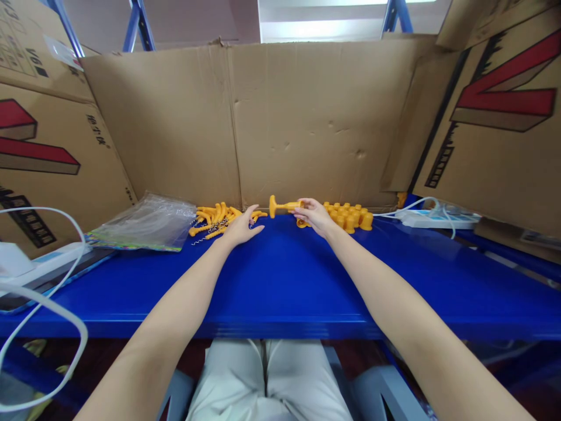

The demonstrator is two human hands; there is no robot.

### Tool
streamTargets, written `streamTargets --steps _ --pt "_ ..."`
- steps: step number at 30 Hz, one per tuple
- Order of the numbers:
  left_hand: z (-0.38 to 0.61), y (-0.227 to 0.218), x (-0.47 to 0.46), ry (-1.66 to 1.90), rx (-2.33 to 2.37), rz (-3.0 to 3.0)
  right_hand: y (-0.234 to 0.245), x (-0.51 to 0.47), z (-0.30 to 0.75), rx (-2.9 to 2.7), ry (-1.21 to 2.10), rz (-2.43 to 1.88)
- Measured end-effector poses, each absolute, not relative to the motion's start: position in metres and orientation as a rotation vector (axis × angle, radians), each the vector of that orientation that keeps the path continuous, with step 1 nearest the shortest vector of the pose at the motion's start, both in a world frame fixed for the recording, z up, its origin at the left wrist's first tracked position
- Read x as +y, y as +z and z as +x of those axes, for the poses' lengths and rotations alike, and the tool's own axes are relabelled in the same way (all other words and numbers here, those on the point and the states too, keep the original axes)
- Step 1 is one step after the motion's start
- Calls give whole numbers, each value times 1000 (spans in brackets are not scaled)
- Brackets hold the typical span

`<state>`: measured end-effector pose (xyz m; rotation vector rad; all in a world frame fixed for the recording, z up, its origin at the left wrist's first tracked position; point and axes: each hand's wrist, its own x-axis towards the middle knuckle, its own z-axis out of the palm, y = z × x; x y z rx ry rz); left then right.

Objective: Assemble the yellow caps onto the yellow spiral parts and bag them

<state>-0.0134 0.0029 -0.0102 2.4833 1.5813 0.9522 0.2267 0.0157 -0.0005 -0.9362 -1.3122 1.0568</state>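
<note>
My right hand (316, 216) is closed on a yellow plastic corkscrew (281, 206), held level above the table. Its T-shaped handle points left, and its bell-shaped end is at my fingers. Just below lies a single yellow cup-like base (302, 223). My left hand (242, 227) has its thumb and fingers apart with nothing seen between them. It is at the right side of a pile of yellow T-handles with metal spirals (214, 216), partly hiding it. Beyond my right hand stand several yellow cup-like bases (350, 217) in rows.
Clear plastic bags (149, 222) lie left of the pile on the blue table (280, 280). A cardboard wall (307, 128) closes off the back, with large boxes at both sides. A white power strip (438, 218) is at right; a white cable (81, 327) loops at left.
</note>
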Motion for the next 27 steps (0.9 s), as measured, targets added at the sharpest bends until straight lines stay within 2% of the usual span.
streamTargets --steps 11,17,22,27 --pt "-13 -15 7 913 1579 2515 -28 32 231 -1885 123 -1193" --pt "-13 -16 9 907 1572 2515 -29 22 223 -2273 -217 -1422" --pt "-12 -15 8 887 1573 2520 -24 12 219 -2288 -389 -1570" --pt "-12 -15 8 882 1568 2527 -25 11 220 -2277 -367 -1578"
